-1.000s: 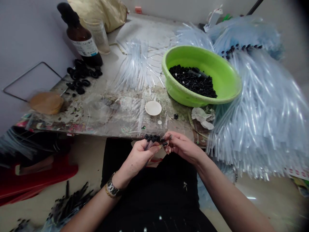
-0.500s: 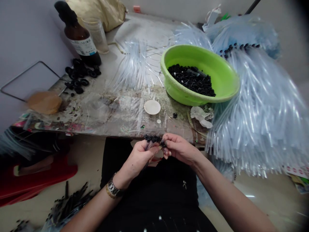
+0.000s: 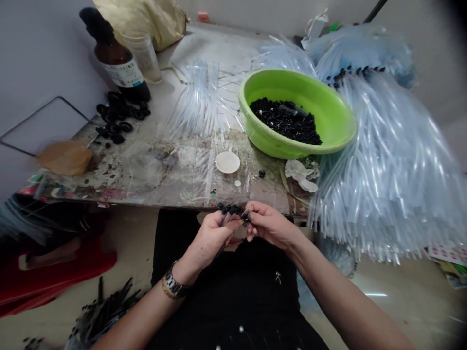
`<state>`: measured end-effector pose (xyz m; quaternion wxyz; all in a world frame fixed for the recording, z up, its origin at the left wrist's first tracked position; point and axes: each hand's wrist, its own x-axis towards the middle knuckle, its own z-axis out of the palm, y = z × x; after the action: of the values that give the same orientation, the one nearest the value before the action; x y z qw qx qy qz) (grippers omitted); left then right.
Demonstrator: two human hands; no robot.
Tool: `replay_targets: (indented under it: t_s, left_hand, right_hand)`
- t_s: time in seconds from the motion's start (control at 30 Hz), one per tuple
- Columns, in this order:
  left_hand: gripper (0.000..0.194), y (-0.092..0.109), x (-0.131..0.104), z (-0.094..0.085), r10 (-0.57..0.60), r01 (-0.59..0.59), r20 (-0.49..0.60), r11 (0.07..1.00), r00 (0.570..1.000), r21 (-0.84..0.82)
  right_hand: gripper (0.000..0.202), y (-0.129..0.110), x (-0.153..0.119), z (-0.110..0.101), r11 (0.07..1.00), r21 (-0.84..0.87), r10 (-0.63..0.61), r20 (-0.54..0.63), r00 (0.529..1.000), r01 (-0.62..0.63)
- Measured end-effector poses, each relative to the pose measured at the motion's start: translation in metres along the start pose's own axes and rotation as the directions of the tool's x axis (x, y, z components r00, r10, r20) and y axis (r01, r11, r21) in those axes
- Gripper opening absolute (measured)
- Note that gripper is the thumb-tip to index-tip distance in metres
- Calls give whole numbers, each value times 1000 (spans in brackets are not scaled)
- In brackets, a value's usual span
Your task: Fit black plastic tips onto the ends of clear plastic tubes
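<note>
My left hand (image 3: 213, 236) is closed around a small bundle of tubes whose black tips (image 3: 229, 209) stick out above the thumb. Right beside it, my right hand (image 3: 268, 221) pinches a small black piece (image 3: 245, 215) against the bundle's end. Both hands are in front of the table edge, above my lap. A green basin (image 3: 299, 141) on the table holds many small black pieces (image 3: 286, 121). Near the front edge lies a small white dish (image 3: 227, 162).
Clear tubes lie spread at the table's middle (image 3: 200, 104) and in a big heap (image 3: 394, 170) on the right. A brown bottle (image 3: 122, 68) stands back left beside a clear beaker (image 3: 144, 56) and black rings (image 3: 116, 116). A red stool (image 3: 73, 272) is at lower left.
The whole view has shifted slightly, so the table items appear a little further left. Both hands keep nearly the same position and grip.
</note>
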<state>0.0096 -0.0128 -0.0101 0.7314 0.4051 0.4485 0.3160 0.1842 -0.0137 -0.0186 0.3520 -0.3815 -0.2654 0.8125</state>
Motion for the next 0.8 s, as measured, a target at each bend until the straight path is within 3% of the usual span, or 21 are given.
replay_targets:
  t_s: [0.2, 0.37, 0.53, 0.67, 0.8]
  left_hand:
    - [21, 5, 4, 0, 18, -19, 35, 1000, 999, 19]
    - [13, 16, 7, 0, 13, -12, 14, 994, 1000, -104]
    - [16, 39, 7, 7, 65, -69, -22, 969, 998, -239]
    - [16, 62, 4, 23, 117, -121, -35, 916, 993, -382]
    - [16, 81, -2, 40, 114, -125, -53, 866, 992, -485]
  right_hand:
    - [32, -5, 1, 7, 998, 5, -63, -72, 995, 63]
    - [37, 0, 2, 4, 973, -18, -228, -243, 943, 231]
    - [43, 14, -4, 13, 925, -254, -314, -99, 944, 281]
    - [39, 20, -12, 37, 804, -478, -384, 36, 923, 353]
    - [42, 21, -18, 48, 551, -720, -571, 42, 820, 421]
